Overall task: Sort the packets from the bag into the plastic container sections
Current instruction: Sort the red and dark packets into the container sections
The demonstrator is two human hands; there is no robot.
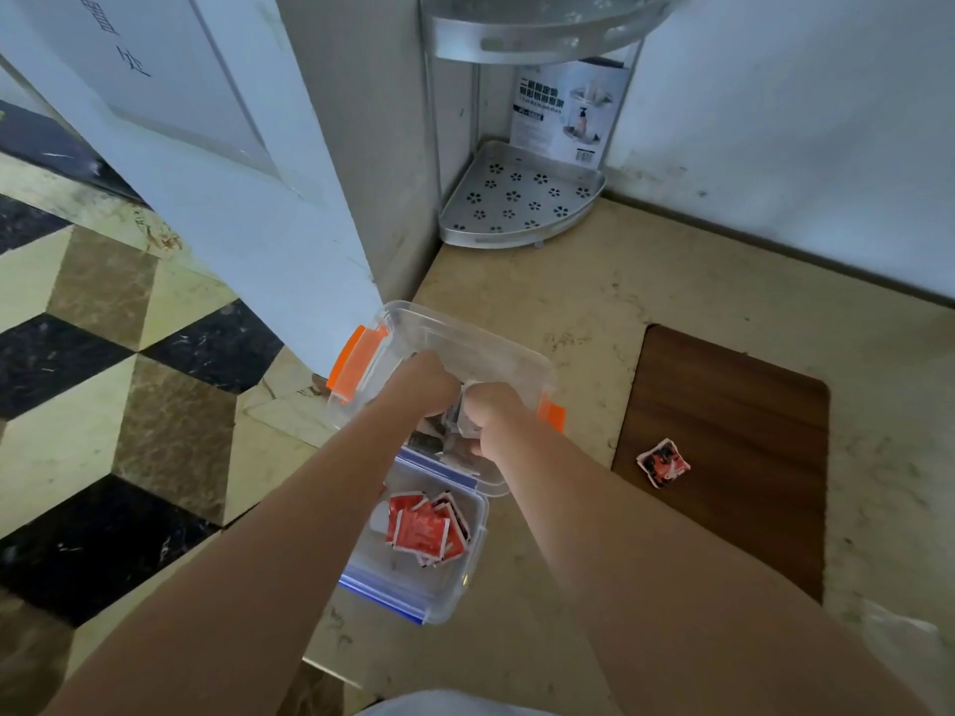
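Observation:
A clear plastic container with orange latches (362,354) sits on the beige counter. Both my hands reach into it. My left hand (421,382) and my right hand (491,405) are closed around a crumpled bundle of dark and silvery packets (449,436), which they partly hide. Just in front, a second clear container with blue latches (408,594) holds several red packets (424,527). One more red and black packet (663,462) lies alone on the brown wooden board (734,447) to the right.
A metal corner rack (517,198) with a printed card stands in the back corner against the wall. A white door (206,147) is at the left, above a patterned tile floor. The counter's edge runs along the left of the containers.

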